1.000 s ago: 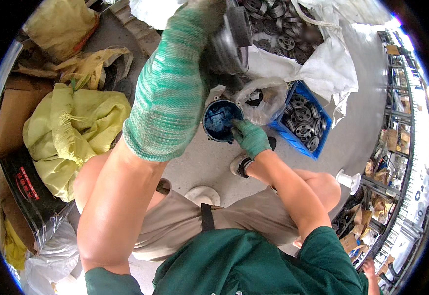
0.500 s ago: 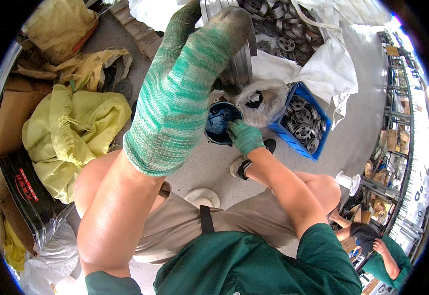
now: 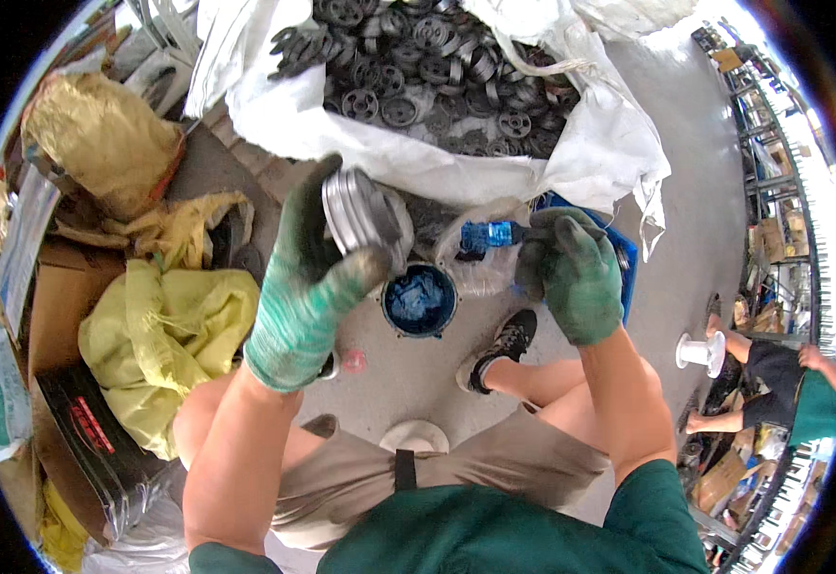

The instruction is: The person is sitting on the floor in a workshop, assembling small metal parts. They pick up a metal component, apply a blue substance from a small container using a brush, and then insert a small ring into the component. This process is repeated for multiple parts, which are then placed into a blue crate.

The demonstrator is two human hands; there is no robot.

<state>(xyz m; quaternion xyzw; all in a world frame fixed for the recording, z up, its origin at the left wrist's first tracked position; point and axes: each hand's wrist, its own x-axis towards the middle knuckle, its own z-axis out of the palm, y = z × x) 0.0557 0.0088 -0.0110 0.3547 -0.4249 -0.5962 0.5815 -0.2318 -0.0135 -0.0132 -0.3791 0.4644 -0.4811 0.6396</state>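
Observation:
My left hand, in a green-and-white knit glove with a blackened palm, grips a silver-grey grooved metal pulley, tilted on its side. My gloved right hand is closed around the dark handle of a brush. The brush points left toward the pulley, apart from it, its head coated in glossy blue. Below and between the hands a round tub stands on the floor. Blue, wet-looking paste covers its inside. A clear plastic bag lies beside the tub, partly behind the brush.
Ahead, a large white sack holds a heap of dark metal wheels. A blue crate is partly hidden behind my right hand. Yellow sacking and a black box lie left. Another person sits by the shelves at right.
My left hand has lowered with the pulley, away from the view. My right hand has lifted out of the tub and moved right, bringing the blue-coated brush up.

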